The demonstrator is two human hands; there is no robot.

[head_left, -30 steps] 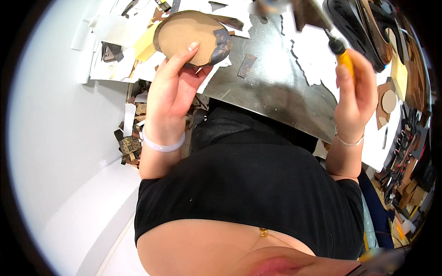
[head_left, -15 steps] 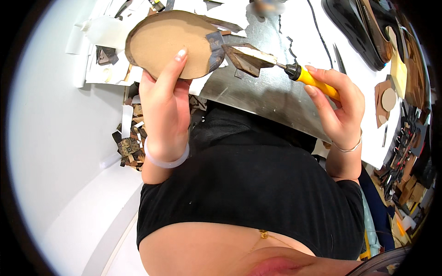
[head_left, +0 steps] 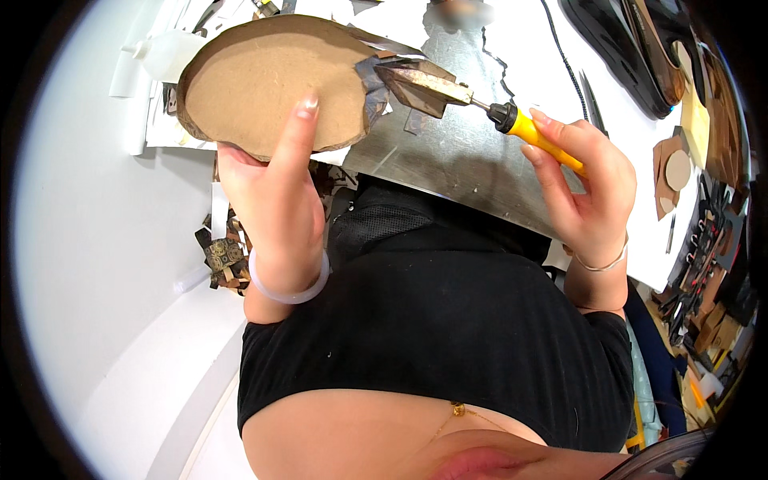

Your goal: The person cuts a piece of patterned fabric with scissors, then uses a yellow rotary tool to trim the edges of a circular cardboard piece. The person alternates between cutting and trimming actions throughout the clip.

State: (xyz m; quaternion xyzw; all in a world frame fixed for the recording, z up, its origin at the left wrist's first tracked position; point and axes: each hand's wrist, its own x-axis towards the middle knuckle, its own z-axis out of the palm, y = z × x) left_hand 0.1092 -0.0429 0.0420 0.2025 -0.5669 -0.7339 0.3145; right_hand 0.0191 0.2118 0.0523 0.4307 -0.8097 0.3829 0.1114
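Note:
My left hand (head_left: pixel 276 192) is closed on an oval tan panel (head_left: pixel 248 84), thumb on its flat face and fingers beneath. A dark strip wraps the panel's right edge (head_left: pixel 374 100), with small folds. In my right hand (head_left: pixel 592 176), pinched between thumb and fingers, is a yellow-handled tool (head_left: pixel 544 144) with a black collar and thin metal shaft. Its broad, wedge-shaped, stained metal head (head_left: pixel 424 84) reaches left to the panel's dark edge. The head's tip overlaps that edge in view; whether it touches I cannot tell.
A metal sheet (head_left: pixel 448 156) covers part of the white table. A translucent bottle (head_left: pixel 168 56) stands at left. Far right are a black machine-like object (head_left: pixel 616 56), a brown piece with a round disc (head_left: pixel 677 170), and hanging tools (head_left: pixel 700 248). Scraps (head_left: pixel 228 256) fill a bin below left.
The oval panel and my left hand have shifted left and somewhat nearer the camera. The tool's head has moved slightly left and turned, now overlapping the panel's dark edge.

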